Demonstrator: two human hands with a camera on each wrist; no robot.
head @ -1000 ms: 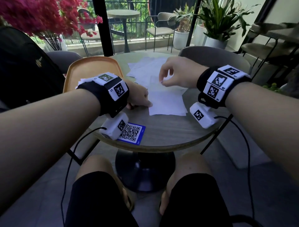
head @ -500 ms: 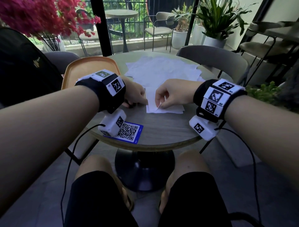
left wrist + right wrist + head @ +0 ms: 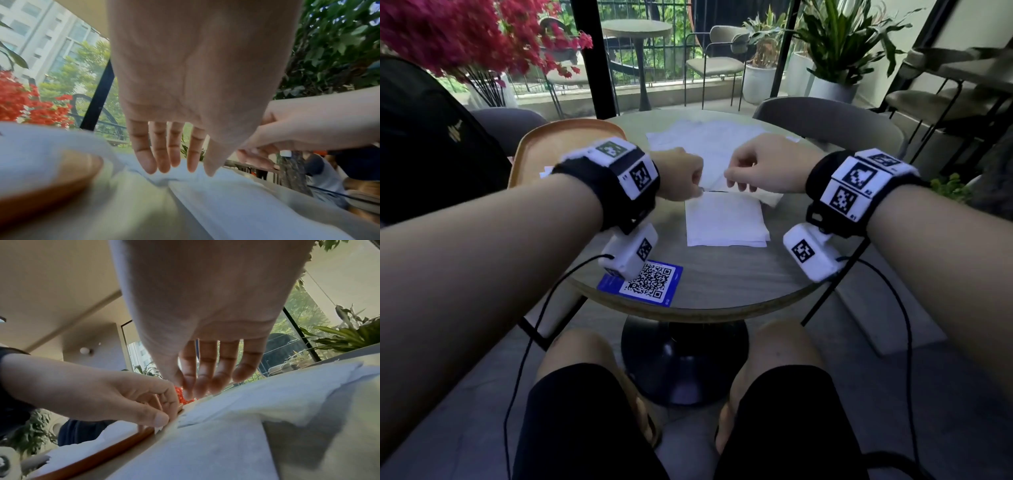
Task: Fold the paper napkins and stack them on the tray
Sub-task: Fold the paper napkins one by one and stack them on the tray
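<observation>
A white napkin (image 3: 726, 222), folded to a square, lies on the round table (image 3: 722, 274) in front of me. My left hand (image 3: 698, 193) pinches its far left corner between thumb and fingers, as the right wrist view shows. My right hand (image 3: 736, 183) hangs with curled fingers over the far edge, thumb and forefinger together on the paper. That far edge is slightly raised. Behind lie loose unfolded napkins (image 3: 709, 140). The orange tray (image 3: 565, 132) sits at the left; folded napkins (image 3: 546, 171) on it are mostly hidden by my left wrist.
A blue QR card (image 3: 650, 281) lies near the table's front edge. Grey chairs (image 3: 825, 120) stand behind the table, a dark bag (image 3: 431, 137) sits at the left, and potted plants (image 3: 835, 44) stand beyond.
My right hand carried the napkin's far edge to the near edge, folding it over. Both hands have since moved from the near edge to the far edge of the folded napkin.
</observation>
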